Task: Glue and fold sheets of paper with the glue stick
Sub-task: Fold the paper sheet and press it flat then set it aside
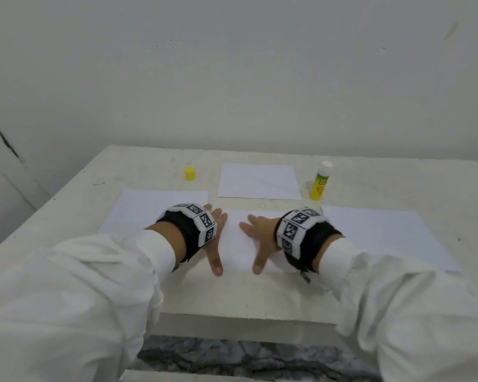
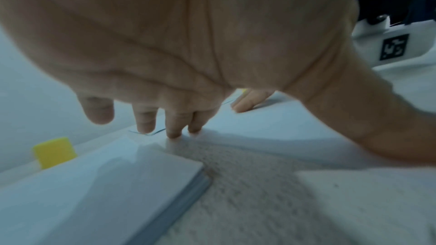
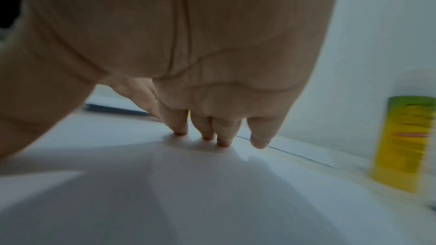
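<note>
A white folded sheet (image 1: 239, 252) lies on the table in front of me. My left hand (image 1: 214, 244) presses flat along its left edge, fingers straight and thumb spread toward me. My right hand (image 1: 261, 241) lies flat on the sheet's right part. In the left wrist view the fingertips (image 2: 173, 133) touch the paper. In the right wrist view the fingertips (image 3: 207, 136) press down on the sheet (image 3: 188, 183). The uncapped glue stick (image 1: 319, 183) (image 3: 404, 142) stands upright at the back right. Its yellow cap (image 1: 190, 173) (image 2: 54, 152) stands at the back left.
A stack of white paper (image 1: 155, 210) (image 2: 106, 183) lies under my left wrist. A large sheet (image 1: 384, 235) lies to the right and a smaller sheet (image 1: 258, 181) at the back centre. The pale table (image 1: 232, 293) ends near me, and a white wall stands behind.
</note>
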{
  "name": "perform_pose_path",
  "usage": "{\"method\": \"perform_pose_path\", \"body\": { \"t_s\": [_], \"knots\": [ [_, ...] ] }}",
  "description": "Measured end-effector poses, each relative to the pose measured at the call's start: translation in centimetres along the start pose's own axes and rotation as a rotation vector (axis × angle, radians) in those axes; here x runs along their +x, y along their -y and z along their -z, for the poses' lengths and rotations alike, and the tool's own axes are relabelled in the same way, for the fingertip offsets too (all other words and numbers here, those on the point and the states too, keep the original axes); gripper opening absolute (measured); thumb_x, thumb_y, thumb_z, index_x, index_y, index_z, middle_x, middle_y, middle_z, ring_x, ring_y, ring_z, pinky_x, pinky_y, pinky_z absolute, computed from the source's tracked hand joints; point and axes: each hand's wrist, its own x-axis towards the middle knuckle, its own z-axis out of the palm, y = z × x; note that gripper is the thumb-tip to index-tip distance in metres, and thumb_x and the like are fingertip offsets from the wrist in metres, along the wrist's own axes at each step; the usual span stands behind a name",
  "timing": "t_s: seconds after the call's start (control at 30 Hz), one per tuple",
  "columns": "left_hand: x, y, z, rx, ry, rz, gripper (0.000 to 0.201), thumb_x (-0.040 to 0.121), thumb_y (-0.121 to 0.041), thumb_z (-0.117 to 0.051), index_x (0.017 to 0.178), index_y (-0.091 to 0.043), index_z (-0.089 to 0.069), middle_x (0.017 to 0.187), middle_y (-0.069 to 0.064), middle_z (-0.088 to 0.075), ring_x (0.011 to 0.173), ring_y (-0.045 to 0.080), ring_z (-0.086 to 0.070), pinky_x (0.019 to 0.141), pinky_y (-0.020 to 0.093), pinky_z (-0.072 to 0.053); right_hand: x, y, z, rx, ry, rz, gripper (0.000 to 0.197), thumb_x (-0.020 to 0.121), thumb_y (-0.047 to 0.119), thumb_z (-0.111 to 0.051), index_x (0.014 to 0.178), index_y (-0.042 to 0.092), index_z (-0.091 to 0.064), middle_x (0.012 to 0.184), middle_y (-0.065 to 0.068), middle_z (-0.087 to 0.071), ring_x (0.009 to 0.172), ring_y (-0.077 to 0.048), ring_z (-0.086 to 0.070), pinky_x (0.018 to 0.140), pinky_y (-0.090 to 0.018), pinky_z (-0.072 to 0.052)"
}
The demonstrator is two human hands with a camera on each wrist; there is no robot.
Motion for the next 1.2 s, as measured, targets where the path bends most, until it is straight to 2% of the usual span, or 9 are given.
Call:
{"method": "perform_pose_path", "body": {
  "t_s": [0.23,0.4,0.53,0.63,0.73,0.83,0.93,1.07,1.2],
  "knots": [
    [0.2,0.0,0.1,-0.045,-0.061,-0.034,0.137,0.042,-0.076,-0.077,0.146,-0.017,-0.009,0.143,0.002,-0.025,0.135,0.026,-0.02,0.111,0.053,-0.024,-3.1,-7.7,-1.6,0.011,0.065,-0.166,0.127,0.07,0.045,-0.079,0.15,0.017,0.016,0.158,-0.005,0.017,0.147,-0.025,0.003,0.118,-0.047,-0.009],
    [0.2,0.3,-0.2,-0.224,-0.127,-0.023,0.145,0.045,-0.075,-0.077,0.151,-0.022,0.007,0.154,0.002,-0.021,0.142,0.025,-0.015,0.115,0.05,-0.018,-3.0,-7.3,-1.6,0.015,0.032,-0.194,0.125,0.071,0.042,-0.079,0.15,0.011,0.012,0.159,-0.011,0.009,0.146,-0.029,-0.002,0.116,-0.047,-0.013],
    [-0.5,-0.2,0.0,-0.428,-0.206,-0.04,0.131,0.058,-0.061,-0.081,0.152,-0.027,0.005,0.152,0.003,-0.03,0.14,0.026,-0.026,0.113,0.043,-0.025,-2.3,-6.9,-2.3,0.175,-0.087,-0.201,0.108,0.07,0.026,-0.083,0.149,0.004,-0.012,0.154,-0.019,-0.011,0.14,-0.036,-0.022,0.112,-0.042,-0.025],
    [-1.4,-0.1,0.2,-0.78,-0.216,-0.045,0.109,0.073,-0.034,-0.081,0.151,-0.034,-0.005,0.135,0.005,-0.049,0.117,0.026,-0.052,0.098,0.034,-0.043,-2.9,-6.8,-2.3,0.172,-0.072,-0.179,0.103,0.072,0.025,-0.082,0.148,0.006,-0.015,0.153,-0.016,-0.017,0.138,-0.032,-0.028,0.108,-0.04,-0.031],
    [-2.5,0.3,-0.1,-1.041,-0.193,-0.055,0.07,0.082,-0.007,-0.072,0.142,-0.027,-0.041,0.095,0.002,-0.058,0.075,0.019,-0.059,0.073,0.03,-0.055,-3.5,-6.9,-2.4,0.18,-0.013,-0.172,0.104,0.073,0.027,-0.08,0.15,0.014,-0.012,0.153,-0.01,-0.015,0.139,-0.031,-0.027,0.108,-0.046,-0.033],
    [-3.2,0.9,-0.3,-1.036,-0.292,-0.064,0.04,0.085,0.001,-0.063,0.117,-0.023,-0.067,0.102,-0.002,-0.064,0.062,0.01,-0.057,0.066,0.017,-0.052,-3.6,-7.6,-2.7,0.365,-0.128,-0.216,0.087,0.074,0.031,-0.078,0.145,0.022,-0.029,0.153,-0.007,-0.017,0.136,-0.029,-0.032,0.107,-0.04,-0.034],
    [-3.4,2.4,0.4,-1.126,-0.402,-0.094,0.036,0.086,-0.001,-0.063,0.103,-0.033,-0.069,0.1,-0.013,-0.062,0.064,0.009,-0.059,0.069,0.014,-0.049,-3.6,-8.6,-2.5,0.862,-0.317,-0.258,0.055,0.075,0.022,-0.078,0.123,0.023,-0.051,0.131,-0.004,-0.042,0.113,-0.021,-0.047,0.089,-0.031,-0.044],
    [-2.8,3.9,1.9,-1.249,-0.48,-0.088,0.034,0.086,-0.002,-0.064,0.108,-0.028,-0.068,0.099,-0.013,-0.063,0.067,0.011,-0.06,0.07,0.013,-0.049,-3.3,-9.2,-1.3,1.159,-0.387,-0.215,0.033,0.078,0.013,-0.074,0.108,0.02,-0.063,0.111,-0.003,-0.056,0.097,-0.017,-0.05,0.067,-0.023,-0.042],
    [-0.2,4.4,3.8,-1.198,-0.542,-0.006,0.032,0.086,-0.007,-0.064,0.115,-0.02,-0.068,0.108,0.005,-0.069,0.087,0.016,-0.065,0.079,0.016,-0.046,-1.4,-9.2,1.8,0.884,-0.483,-0.302,0.042,0.089,0.003,-0.056,0.13,0.01,-0.056,0.14,-0.007,-0.049,0.127,-0.021,-0.046,0.104,-0.025,-0.038]
  ]
}}
